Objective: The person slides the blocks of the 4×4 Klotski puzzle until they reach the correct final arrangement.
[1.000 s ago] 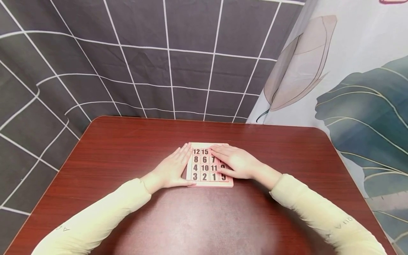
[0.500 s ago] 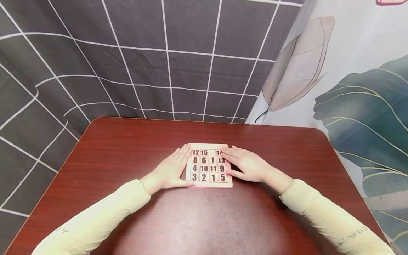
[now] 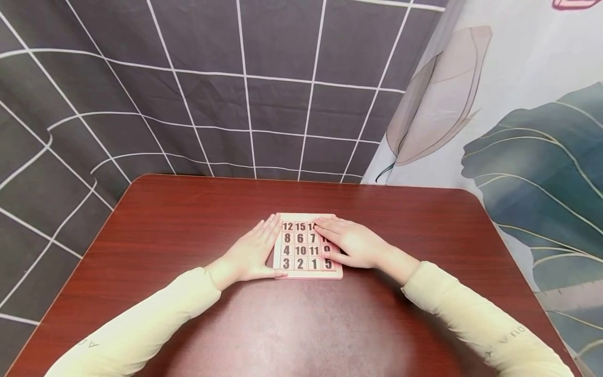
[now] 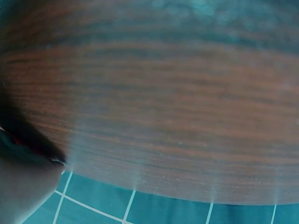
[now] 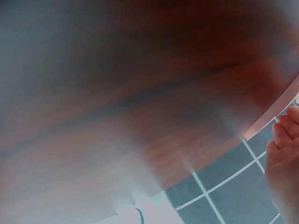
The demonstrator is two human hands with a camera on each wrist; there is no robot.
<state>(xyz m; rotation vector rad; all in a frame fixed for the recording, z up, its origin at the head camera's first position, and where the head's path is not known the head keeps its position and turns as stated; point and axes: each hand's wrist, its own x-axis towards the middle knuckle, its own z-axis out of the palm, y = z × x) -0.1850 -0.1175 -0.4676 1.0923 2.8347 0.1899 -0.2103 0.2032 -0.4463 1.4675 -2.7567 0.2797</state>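
Observation:
A square number sliding puzzle [image 3: 306,274] lies flat on the table, its pale frame holding rows of numbered tiles. My left hand [image 3: 249,252] rests along its left side, fingers straight on the edge and thumb at the near left corner. Over its right side lies my right hand [image 3: 354,243], with extended fingers touching the upper right tiles and covering part of them. The 14 tile [image 3: 311,226] sits third in the top row, partly under the fingertips. In the right wrist view, curled-looking fingertips [image 5: 282,135] show beside the puzzle's edge.
The reddish-brown wooden table [image 3: 198,209] has rounded far corners. Behind it hangs a dark grid-patterned curtain [image 3: 278,104], joined on the right by a white leaf-print curtain [image 3: 527,199]. A bright glare falls on the table's near part.
My right hand first drew back to the right, showing a gap in the top row, then came left again. The 14 tile slid left into that gap. My left hand stayed put.

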